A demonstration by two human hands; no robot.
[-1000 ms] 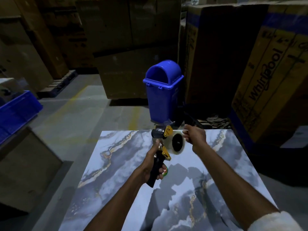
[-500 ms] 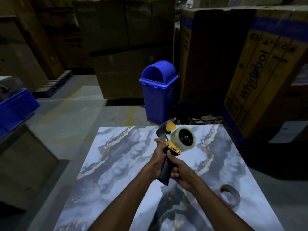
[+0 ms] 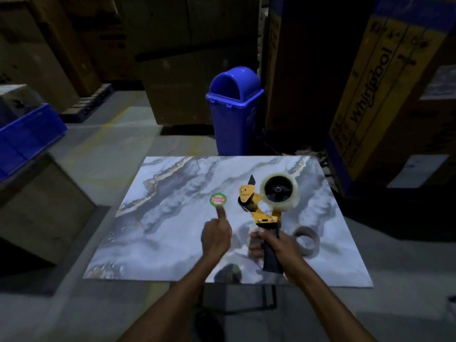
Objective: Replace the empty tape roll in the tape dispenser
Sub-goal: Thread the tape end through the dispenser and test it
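A yellow and black tape dispenser (image 3: 262,214) stands tilted on the marble-patterned table (image 3: 160,218), with a clear tape roll (image 3: 294,204) mounted on its black hub. My right hand (image 3: 277,243) grips its black handle. The empty brown cardboard core (image 3: 309,239) lies on the table just right of that hand. My left hand (image 3: 216,239) is left of the dispenser, fingers curled and index finger stretched out, its tip touching a round green and red sticker (image 3: 218,199) on the tabletop.
A blue swing-lid bin (image 3: 234,114) stands on the floor behind the table. Tall cardboard boxes (image 3: 370,95) rise at the right and back. A blue crate (image 3: 27,134) sits on a box at the left.
The dispenser came down from in front of me onto the table. My left hand let go of the handle and moved left to the sticker; my right hand now holds the handle.
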